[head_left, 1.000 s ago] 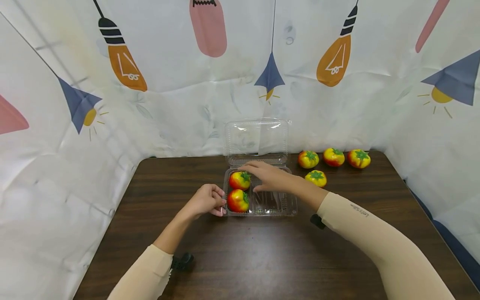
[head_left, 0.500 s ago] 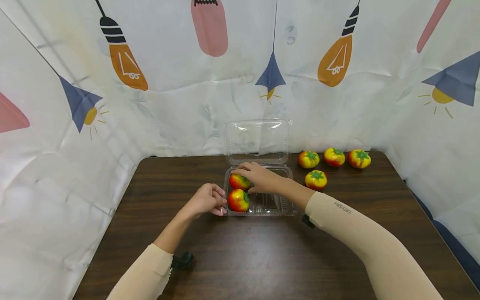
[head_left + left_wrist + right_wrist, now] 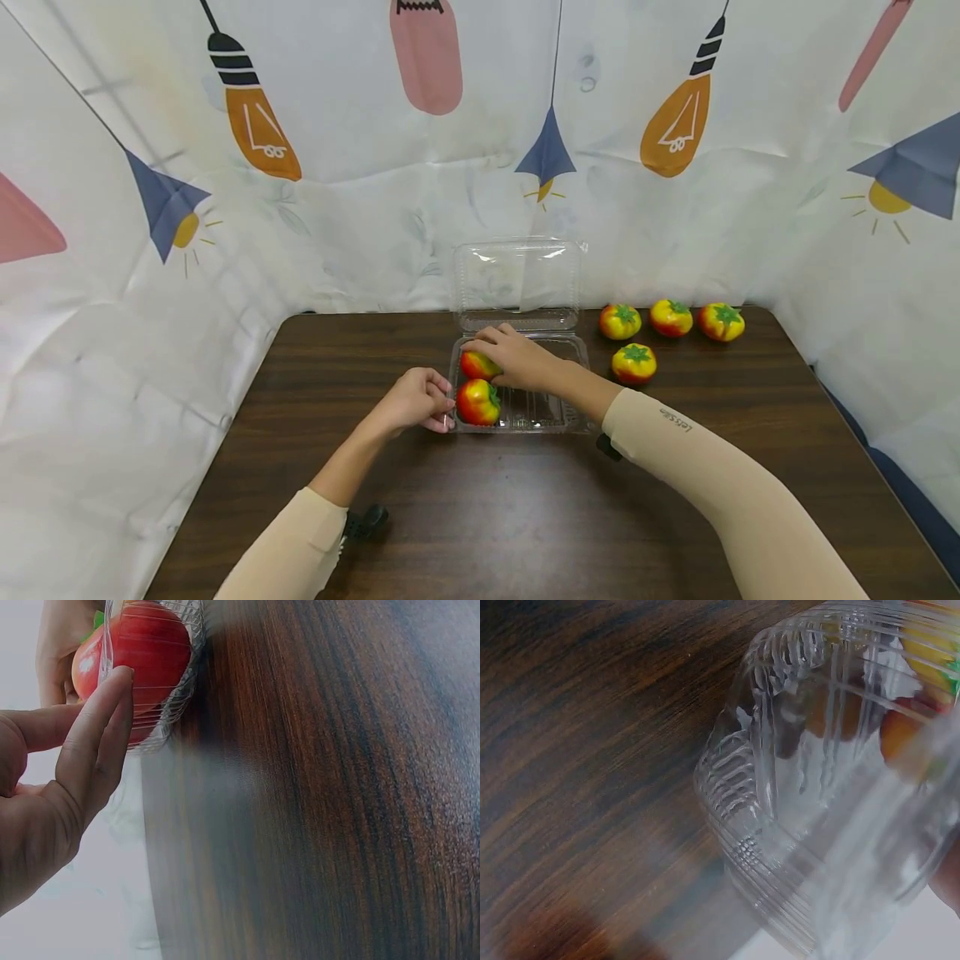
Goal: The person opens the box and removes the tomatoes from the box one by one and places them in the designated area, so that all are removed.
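Observation:
A clear plastic clamshell box [image 3: 551, 340] stands on the table with its lid [image 3: 517, 275] raised behind. My left hand [image 3: 412, 402] pinches the box's left rim; the left wrist view shows thumb and fingers [image 3: 96, 739] on that edge. In the box's left side lie two red-and-yellow persimmons with green leafy tops. The front persimmon [image 3: 477, 402] is untouched by my right hand. Around the back persimmon [image 3: 476, 365], my right hand [image 3: 517, 358] curls its fingers, partly hiding it. Through the clear wall [image 3: 735, 780] in the right wrist view, fruit appears blurred.
Several more persimmons sit right of the box: a front one [image 3: 633, 364] and a back row including a persimmon [image 3: 619, 322] near the lid. The dark wooden table [image 3: 510, 517] ends at a white printed cloth [image 3: 360, 225] behind.
My right hand has moved left and lowered onto the back persimmon, its fingers closing around it. My left hand stays on the box rim. The fruits keep their places.

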A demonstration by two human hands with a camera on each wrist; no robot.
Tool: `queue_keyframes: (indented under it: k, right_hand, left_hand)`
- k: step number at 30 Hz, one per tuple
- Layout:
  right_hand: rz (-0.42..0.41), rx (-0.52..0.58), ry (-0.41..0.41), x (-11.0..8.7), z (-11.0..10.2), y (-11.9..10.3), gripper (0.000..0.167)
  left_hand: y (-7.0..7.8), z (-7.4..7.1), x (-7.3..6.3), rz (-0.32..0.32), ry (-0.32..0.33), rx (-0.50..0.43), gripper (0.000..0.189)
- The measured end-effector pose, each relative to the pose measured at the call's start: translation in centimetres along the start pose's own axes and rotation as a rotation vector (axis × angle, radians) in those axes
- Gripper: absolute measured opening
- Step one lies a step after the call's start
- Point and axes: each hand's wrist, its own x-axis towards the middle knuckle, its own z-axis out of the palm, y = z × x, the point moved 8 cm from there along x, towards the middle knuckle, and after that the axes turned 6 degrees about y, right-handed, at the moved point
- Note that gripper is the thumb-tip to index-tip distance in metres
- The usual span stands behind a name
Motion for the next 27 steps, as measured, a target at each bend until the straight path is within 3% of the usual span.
queue_keyframes:
  k: [27]
  right_hand:
    - [0.020, 0.065, 0.055, -1.1, -2.1, 0.4, 0.075]
  left_hand:
    - [0.2, 0.1, -0.1, -0.001, -0.001, 0.008, 0.022]
